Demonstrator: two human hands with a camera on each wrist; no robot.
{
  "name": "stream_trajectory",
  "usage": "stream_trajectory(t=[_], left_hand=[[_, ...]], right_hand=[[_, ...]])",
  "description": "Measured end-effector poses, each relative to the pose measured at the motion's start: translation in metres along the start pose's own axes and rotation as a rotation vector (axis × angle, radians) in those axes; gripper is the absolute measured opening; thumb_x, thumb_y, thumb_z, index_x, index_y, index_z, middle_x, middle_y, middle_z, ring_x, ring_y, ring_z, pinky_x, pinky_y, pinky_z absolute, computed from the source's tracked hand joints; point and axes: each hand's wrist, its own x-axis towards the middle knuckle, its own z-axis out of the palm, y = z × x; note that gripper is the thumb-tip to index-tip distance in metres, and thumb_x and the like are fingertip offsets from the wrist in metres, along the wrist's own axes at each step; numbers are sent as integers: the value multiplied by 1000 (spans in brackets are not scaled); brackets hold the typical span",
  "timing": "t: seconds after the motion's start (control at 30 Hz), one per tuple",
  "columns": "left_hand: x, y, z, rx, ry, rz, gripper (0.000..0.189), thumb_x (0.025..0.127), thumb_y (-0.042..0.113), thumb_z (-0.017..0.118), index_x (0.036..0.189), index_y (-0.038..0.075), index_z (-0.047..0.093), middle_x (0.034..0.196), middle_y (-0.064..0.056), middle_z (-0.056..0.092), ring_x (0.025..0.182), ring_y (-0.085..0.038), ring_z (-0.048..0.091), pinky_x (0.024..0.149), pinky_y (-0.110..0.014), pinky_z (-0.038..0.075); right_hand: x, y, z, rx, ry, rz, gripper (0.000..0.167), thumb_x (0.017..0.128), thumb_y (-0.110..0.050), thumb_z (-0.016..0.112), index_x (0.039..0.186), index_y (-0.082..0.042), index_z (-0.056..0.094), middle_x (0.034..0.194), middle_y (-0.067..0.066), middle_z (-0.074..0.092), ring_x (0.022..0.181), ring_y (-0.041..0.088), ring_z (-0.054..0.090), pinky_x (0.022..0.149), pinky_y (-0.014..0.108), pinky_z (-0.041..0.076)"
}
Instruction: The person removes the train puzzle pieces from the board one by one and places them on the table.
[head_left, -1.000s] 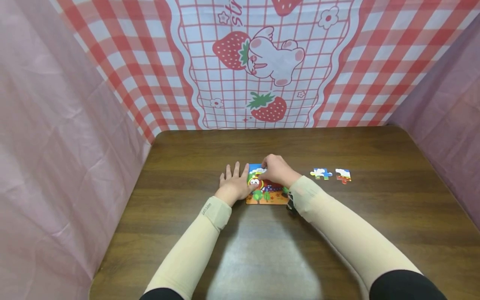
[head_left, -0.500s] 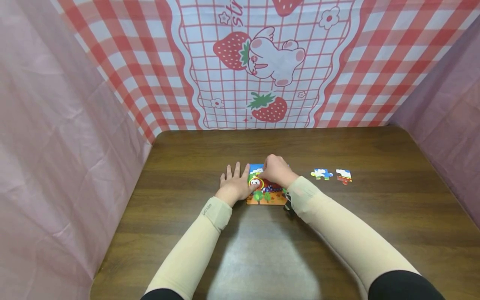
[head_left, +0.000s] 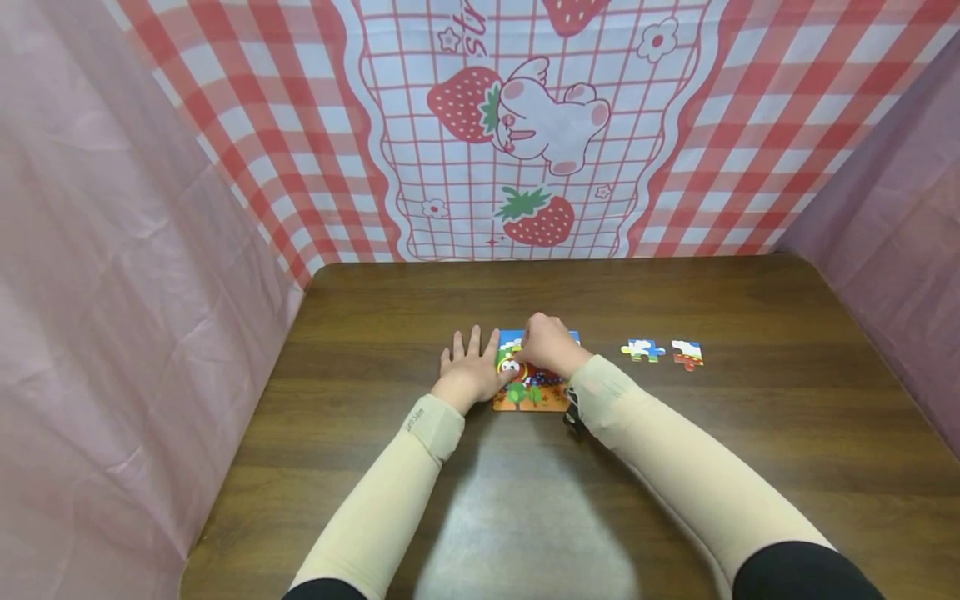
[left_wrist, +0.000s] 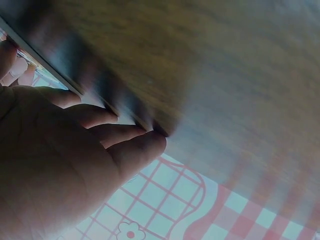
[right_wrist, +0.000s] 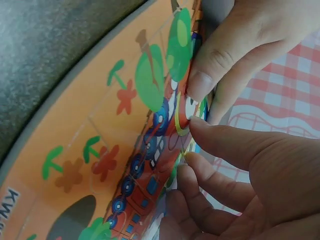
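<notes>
A colourful jigsaw puzzle (head_left: pixel 551 402) with a red train picture lies flat on the wooden table. My left hand (head_left: pixel 468 375) rests at its left edge with fingers spread and straight, the thumb lying on the picture. Over the puzzle's upper middle, my right hand (head_left: pixel 551 346) has its fingers curled. In the right wrist view, its thumb and index finger pinch a puzzle piece (right_wrist: pixel 183 154) at the picture, close to the left thumb. That piece is mostly covered by the fingers. The left wrist view shows the left fingertips (left_wrist: pixel 142 145) down on the tabletop beside the puzzle's edge.
Two loose puzzle pieces lie right of the puzzle: a blue and white one (head_left: pixel 642 349) and a red and white one (head_left: pixel 687 354). A checked strawberry cloth (head_left: pixel 555 125) hangs behind the table (head_left: pixel 360 333). Pink curtains (head_left: pixel 150 250) hang at both sides.
My right hand has shifted slightly left over the puzzle, uncovering some of its upper right edge. The left hand and the loose pieces stay in place.
</notes>
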Motion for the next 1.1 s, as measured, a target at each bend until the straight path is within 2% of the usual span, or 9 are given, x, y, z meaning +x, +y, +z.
stream_trajectory(t=[0.23, 0.47, 0.73, 0.87, 1.0, 1.1], left_hand=[[0, 0, 1, 6, 1, 0, 82, 102, 68, 35, 165, 28, 1, 170, -9, -5, 152, -40, -6, 119, -57, 9], [2, 0, 2, 0, -10, -12, 83, 101, 68, 35, 165, 28, 0, 170, -8, -5, 152, -39, -8, 119, -56, 8], [5, -1, 5, -3, 0, -15, 85, 100, 70, 37, 166, 27, 4, 170, -8, -3, 152, -39, -6, 119, -58, 9], [4, 0, 3, -8, -2, -17, 85, 100, 69, 37, 165, 27, 3, 170, -8, -4, 152, -39, -7, 119, -56, 9], [11, -3, 9, -19, -5, -14, 86, 99, 72, 34, 165, 28, 0, 170, -7, -7, 151, -39, -10, 119, -58, 6], [11, -3, 9, -23, -3, -12, 86, 99, 72, 34, 165, 28, 0, 170, -7, -7, 151, -39, -10, 119, -58, 6]], right_hand=[[-1, 1, 1, 6, 6, -3, 24, 85, -21, 84, 79, -6, 65, 76, 5, 64, 73, 23, 59, 72, 37, 51], [-2, 2, 2, 38, 10, 3, 26, 86, -22, 83, 75, -7, 65, 74, 4, 64, 70, 21, 58, 69, 36, 50], [-1, 6, 3, 108, 98, -13, 23, 85, -18, 83, 71, -7, 68, 76, 5, 67, 79, 26, 63, 76, 40, 53], [0, 8, 3, 141, 119, -11, 22, 82, -18, 85, 86, -3, 69, 91, 11, 69, 91, 31, 63, 84, 44, 52], [1, 8, 3, 176, 111, 10, 39, 83, -18, 85, 112, 1, 66, 114, 17, 67, 108, 36, 60, 94, 49, 49], [2, 8, 3, 183, 98, 13, 41, 85, -18, 83, 118, 1, 67, 120, 18, 66, 112, 37, 59, 96, 50, 48]])
